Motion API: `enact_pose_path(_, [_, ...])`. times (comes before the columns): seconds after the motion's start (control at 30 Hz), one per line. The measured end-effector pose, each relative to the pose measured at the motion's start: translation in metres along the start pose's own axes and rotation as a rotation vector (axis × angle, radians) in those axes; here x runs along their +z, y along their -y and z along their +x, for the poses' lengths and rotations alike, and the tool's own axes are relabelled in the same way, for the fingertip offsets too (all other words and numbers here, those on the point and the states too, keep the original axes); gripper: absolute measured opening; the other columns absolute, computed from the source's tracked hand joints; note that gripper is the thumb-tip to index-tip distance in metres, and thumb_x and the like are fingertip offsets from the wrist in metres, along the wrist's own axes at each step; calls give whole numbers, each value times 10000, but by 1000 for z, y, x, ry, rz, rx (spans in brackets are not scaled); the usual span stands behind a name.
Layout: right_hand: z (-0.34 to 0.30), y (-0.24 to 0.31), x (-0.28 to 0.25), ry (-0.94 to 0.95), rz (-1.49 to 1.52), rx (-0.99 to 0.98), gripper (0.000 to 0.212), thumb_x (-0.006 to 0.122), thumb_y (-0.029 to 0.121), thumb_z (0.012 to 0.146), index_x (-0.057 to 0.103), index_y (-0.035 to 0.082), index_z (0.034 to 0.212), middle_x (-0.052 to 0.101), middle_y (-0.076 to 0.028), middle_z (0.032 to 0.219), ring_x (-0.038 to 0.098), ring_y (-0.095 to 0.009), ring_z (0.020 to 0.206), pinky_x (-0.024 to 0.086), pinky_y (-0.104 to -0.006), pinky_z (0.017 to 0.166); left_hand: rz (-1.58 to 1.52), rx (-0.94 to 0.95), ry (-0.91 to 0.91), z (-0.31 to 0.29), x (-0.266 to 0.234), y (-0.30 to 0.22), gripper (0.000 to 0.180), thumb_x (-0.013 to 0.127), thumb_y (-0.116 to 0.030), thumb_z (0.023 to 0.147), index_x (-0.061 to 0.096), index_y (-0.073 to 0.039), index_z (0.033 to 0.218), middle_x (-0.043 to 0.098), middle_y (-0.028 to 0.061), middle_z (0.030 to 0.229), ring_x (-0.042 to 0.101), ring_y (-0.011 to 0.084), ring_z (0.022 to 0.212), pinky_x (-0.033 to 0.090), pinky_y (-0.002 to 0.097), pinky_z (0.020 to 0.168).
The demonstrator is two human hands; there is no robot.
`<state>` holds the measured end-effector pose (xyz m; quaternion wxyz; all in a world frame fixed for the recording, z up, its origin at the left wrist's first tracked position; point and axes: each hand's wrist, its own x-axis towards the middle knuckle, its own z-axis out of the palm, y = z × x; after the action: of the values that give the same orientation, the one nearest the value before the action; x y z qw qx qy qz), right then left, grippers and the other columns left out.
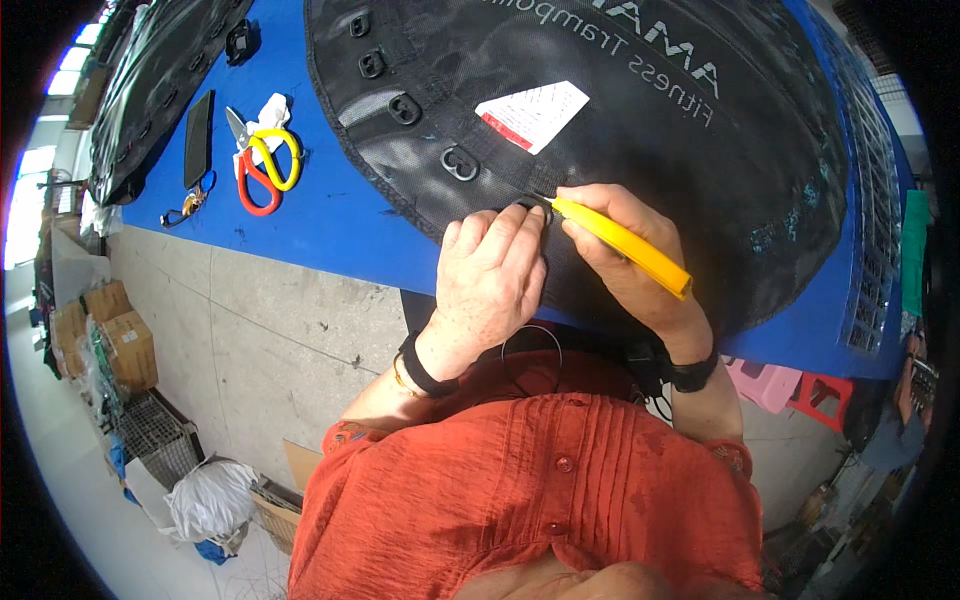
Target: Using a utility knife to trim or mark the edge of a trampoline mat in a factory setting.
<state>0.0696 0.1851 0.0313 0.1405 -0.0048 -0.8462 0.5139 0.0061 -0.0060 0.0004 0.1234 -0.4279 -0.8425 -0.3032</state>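
A round black mesh trampoline mat (640,130) lies on the blue table, its near edge in front of me. My right hand (625,240) is closed round a yellow-handled cutter (640,252), whose thin tip points left at the mat's edge. Just left of that tip, my left hand (492,262) has its fingers bent together over the edge, at a dark ring (535,206) mostly covered by the fingertips. Several black plastic rings, one of them a buckle (461,163), run along the mat's left border. On the mat rests a white and red paper label (533,115).
Scissors (262,170) with red and yellow handles lie left on the blue table (320,235), beside crumpled white paper, a black case (199,138) and keys (186,208). Another black mat (150,90) sits at far left. Cardboard boxes (130,350) stand on the floor; pink and red stools (765,385) are at right.
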Motion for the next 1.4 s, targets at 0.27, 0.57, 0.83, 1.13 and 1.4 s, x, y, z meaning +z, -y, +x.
enact_pose_path(0.27, [-8,-1,-1,-31,-1,-31,208,721,108,997,675,48,1191,752,-127,1065,765,-256,958,596,-337,828,3,-4,9,1,-2,-1,460,755,-49,788,711,-24,1246,689,108,1155,642,283,972,497,395,855])
enact_pose_path(0.57, [-13,1,-3,-38,-51,-4,210,732,103,990,679,54,1188,755,-126,1074,765,-271,963,597,-345,833,9,7,-8,0,0,1,448,754,-55,792,711,-26,1237,688,108,1150,639,285,976,492,402,851])
enact_pose_path(0.83, [-19,2,-9,-57,-41,45,202,741,55,983,682,42,1176,759,-127,1088,763,-240,972,597,-327,840,4,-2,-1,1,0,0,436,754,-44,800,709,-35,1233,691,98,1145,638,283,969,487,406,848])
enact_pose_path(1.13, [-19,3,-9,-73,-21,72,207,752,62,981,691,42,1178,765,-107,1066,757,-207,962,592,-313,835,-3,-10,13,1,-1,0,458,758,-47,805,701,-46,1259,686,109,1155,636,293,986,489,406,863])
enact_pose_path(1.4, [-13,1,-2,-100,77,101,210,749,61,988,704,39,1192,759,-96,1090,732,-158,970,581,-295,861,2,-5,25,0,-2,1,485,760,-49,788,699,-39,1270,683,109,1162,637,291,987,490,407,863])
